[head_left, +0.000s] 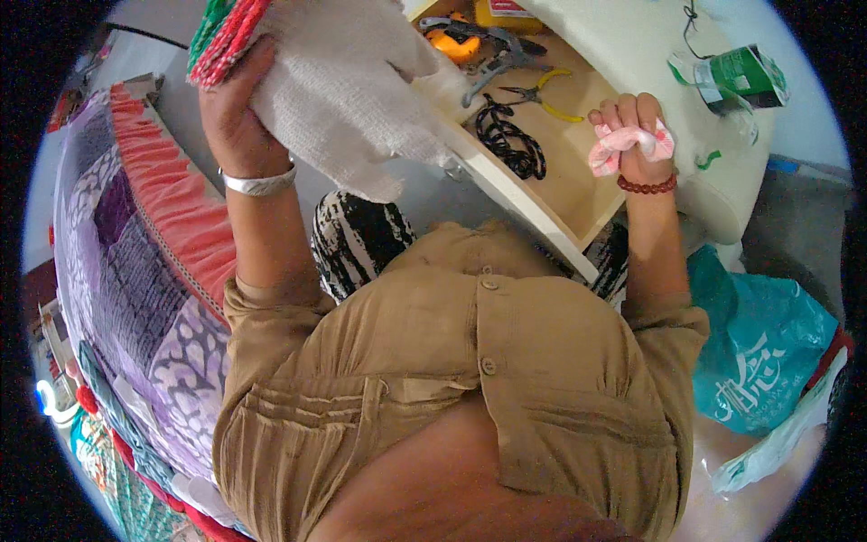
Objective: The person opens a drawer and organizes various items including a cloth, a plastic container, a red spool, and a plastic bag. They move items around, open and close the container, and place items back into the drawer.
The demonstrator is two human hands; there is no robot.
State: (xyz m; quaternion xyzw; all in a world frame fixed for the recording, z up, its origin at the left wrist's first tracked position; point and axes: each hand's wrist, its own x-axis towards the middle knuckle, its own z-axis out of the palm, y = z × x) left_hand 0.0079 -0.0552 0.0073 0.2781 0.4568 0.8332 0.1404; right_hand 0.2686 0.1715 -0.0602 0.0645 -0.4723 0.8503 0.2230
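Head view: left hand [237, 113], upper left of the frame, grip closed on a bundle of knitted bands [233, 43], red and green; hanging from the same hand toward the upper centre, one large knitted cloth [348, 99], greyish white, its lower end loose above the person's lap. Right hand [645, 165], right of centre, grip curled around one small cloth [610, 140], pink and white, bunched, held over the right side of the drawer. Wristwear: one silver bangle [259, 184] on the left, one red-brown beaded bracelet [647, 187] on the right. Drawer [582, 176], pale wood, pulled open, upper centre to right; contents: one black cord [508, 137], looped in a heap; one pair of pliers [545, 83], yellow handles, just beside the cord; grey clamps [506, 65], lying together; one orange tool [454, 47], partly covered, kind cannot be told; one yellow container [504, 16], cut off by the upper edge. Surface [623, 43], cream, rounded, upper right; on it one green packet [745, 77] and one green scrap [710, 161]. One plastic bag [763, 348], teal with white print, right edge. Bedding at left: one patchwork quilt [135, 271], purple and grey, with one coral ruffle [172, 185]. Clothing: brown buttoned shirt [406, 334]; black-and-white trousers [357, 242].
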